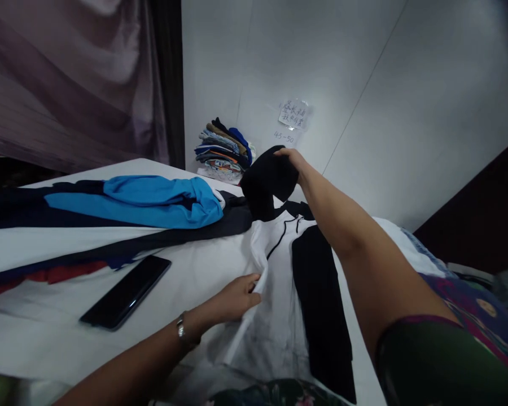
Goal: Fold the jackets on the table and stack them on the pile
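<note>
A white garment with black sleeves (279,299) lies in front of me, its neck end pointing toward the wall. My left hand (239,296) is closed on the left edge of the white body and lifts it a little. Farther off, my right hand (293,160) pinches a black sleeve (267,183) and holds it raised above the garment, where it hangs folded over. The other black sleeve (322,307) lies straight along the garment's right side. Part of the far end is hidden behind the raised cloth.
A black phone (126,292) lies left of my left hand. Blue and dark clothes (165,200) stretch across the left of the white surface (195,259). A folded clothes stack (224,146) stands by the wall, below a handwritten note (294,114). Patterned fabric (469,304) is at right.
</note>
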Demonstrator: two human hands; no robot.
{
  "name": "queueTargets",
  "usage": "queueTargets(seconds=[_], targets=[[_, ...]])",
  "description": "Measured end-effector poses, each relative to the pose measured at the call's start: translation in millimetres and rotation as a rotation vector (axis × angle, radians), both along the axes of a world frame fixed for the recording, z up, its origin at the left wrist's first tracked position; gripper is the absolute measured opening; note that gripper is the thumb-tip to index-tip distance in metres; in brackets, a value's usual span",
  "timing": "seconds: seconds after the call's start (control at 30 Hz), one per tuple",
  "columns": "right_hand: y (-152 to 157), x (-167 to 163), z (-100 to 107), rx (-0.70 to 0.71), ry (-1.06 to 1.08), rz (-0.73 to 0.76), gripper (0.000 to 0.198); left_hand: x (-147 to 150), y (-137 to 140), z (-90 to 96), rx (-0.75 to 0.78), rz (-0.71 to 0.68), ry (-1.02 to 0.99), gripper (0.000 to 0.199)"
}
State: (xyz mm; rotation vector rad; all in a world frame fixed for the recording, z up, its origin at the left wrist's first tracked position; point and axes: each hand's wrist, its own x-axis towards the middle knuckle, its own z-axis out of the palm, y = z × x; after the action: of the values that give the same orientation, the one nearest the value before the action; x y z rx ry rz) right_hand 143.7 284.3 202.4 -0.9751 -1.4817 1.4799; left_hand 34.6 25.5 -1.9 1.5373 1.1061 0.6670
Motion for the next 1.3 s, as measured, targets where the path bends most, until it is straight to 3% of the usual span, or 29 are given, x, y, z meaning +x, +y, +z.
queueTargets(seconds=[0.13, 0.27, 0.33, 0.43, 0.53, 0.67, 0.77, 0.87, 0.97, 1.03, 1.1, 1.2, 1.3], targets=[[-11.5, 72.1, 13.0, -0.004, 0.059, -0.131, 0.014, 32.4, 1.1, -0.3, 0.171, -0.093, 0.445, 0.036], [-25.0, 156.6, 0.6, -0.060, 0.045, -0.323, 0.017, 61.0, -2.5, -17.9, 0.223, -0.183, 0.608, 0.040], [-33.1, 192.0, -14.3, -0.139, -0.040, -0.377, 0.018, 67.2, -3.2, -25.6, 0.208, -0.197, 0.623, 0.042], [-44.8, 229.0, -34.4, -0.252, -0.162, -0.429, 0.020, 62.9, 1.9, -27.4, 0.154, -0.184, 0.485, 0.053], [-55.9, 243.3, -36.9, -0.261, -0.256, -0.393, 0.022, 49.4, 17.1, -21.7, 0.167, -0.045, 0.340, 0.055], [-78.7, 221.5, -20.7, -0.009, -0.515, -0.216, 0.025, 36.9, 43.3, -22.3, 0.266, 0.242, 0.354, 0.048], [-108.9, 175.4, -31.1, 0.221, -0.761, -0.106, 0.049, 37.5, 55.8, -34.7, 0.227, 0.277, 0.298, 0.043], [-147.7, 121.4, -79.0, 0.333, -0.881, 0.078, 0.076, 38.3, 59.3, -47.3, -0.001, 0.292, 0.037, 0.045], [-184.2, 83.7, -138.9, 0.329, -0.901, 0.344, 0.086, 31.7, 55.8, -51.5, -0.204, 0.395, -0.331, 0.048], [-202.6, 72.1, -167.6, 0.249, -0.886, 0.511, 0.082, 25.5, 51.3, -50.0, -0.253, 0.444, -0.475, 0.044], [-214.7, 68.2, -182.5, 0.234, -0.877, 0.652, 0.071, 21.6, 46.7, -46.8, -0.244, 0.484, -0.487, 0.038], [-218.4, 68.2, -184.4, 0.382, -0.855, 0.767, 0.051, 23.1, 42.6, -41.9, -0.183, 0.427, -0.453, 0.039], [-197.2, 70.5, -173.6, 0.468, -0.737, 0.736, 0.031, 29.6, 42.4, -39.7, -0.073, 0.351, -0.422, 0.049]])
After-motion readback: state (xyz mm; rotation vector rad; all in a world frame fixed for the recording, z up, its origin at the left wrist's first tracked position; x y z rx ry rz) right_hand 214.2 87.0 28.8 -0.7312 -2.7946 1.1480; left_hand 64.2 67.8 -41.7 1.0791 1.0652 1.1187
